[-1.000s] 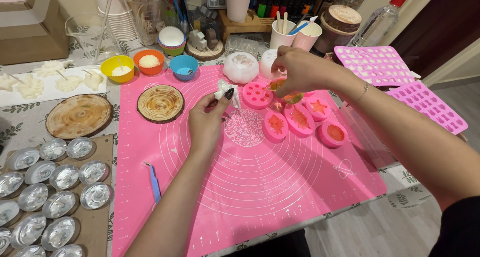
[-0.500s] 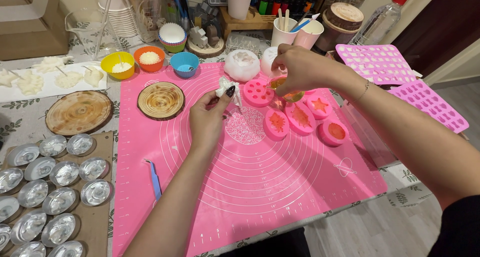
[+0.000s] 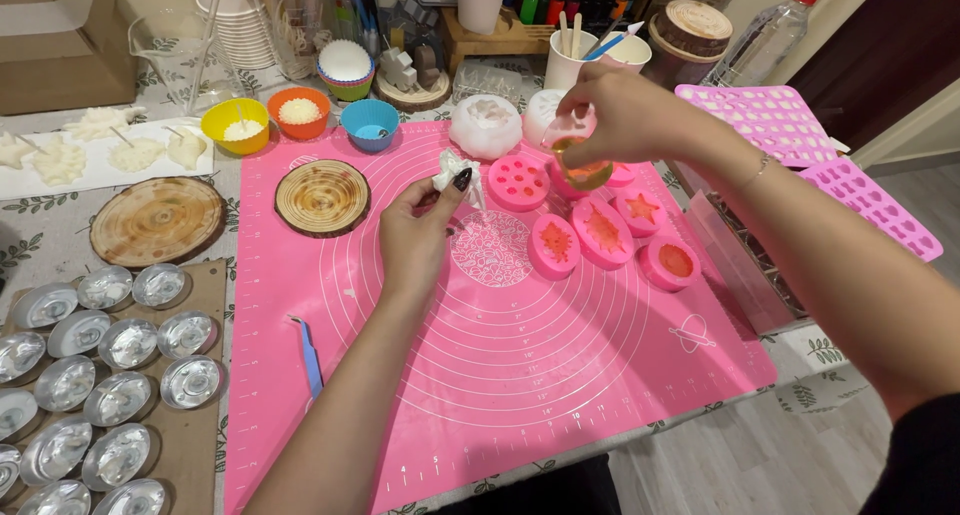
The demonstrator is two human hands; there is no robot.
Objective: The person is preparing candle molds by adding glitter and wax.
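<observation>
Small clear cup (image 3: 584, 171) holding amber-orange liquid sat in the right hand (image 3: 625, 115), above the far-right part of the pink silicone mat (image 3: 500, 375) and over the cluster of pink moulds. The cup was tilted, its mouth facing toward the person's left and slightly down, over the round pink mould (image 3: 518, 183) with several small cavities; its long axis ran roughly left to right across the view. Right-hand fingers were curled narrowly around the cup's upper part, gripping it from above.

Left hand (image 3: 420, 237) rested over the mat just left of the moulds, fingers pinched shut on a crumpled white tissue (image 3: 452, 171), which stuck up toward the far side of the table.

Nearer moulds: oval leaf-shaped mould (image 3: 601, 232), round mould (image 3: 553, 245) and round mould at right (image 3: 671, 263), all showing orange fill; a star mould (image 3: 640, 208) just behind them. A white rose-shaped mould (image 3: 483, 127) stood at the mat's far edge.

Left of the left hand: small wood slice (image 3: 322, 197) on the mat, larger wood slice (image 3: 156, 221) off it. Blue tweezers (image 3: 309, 357) lay near the mat's left edge. Metal tealight cups (image 3: 100, 375) filled the near-left of the table.
</observation>
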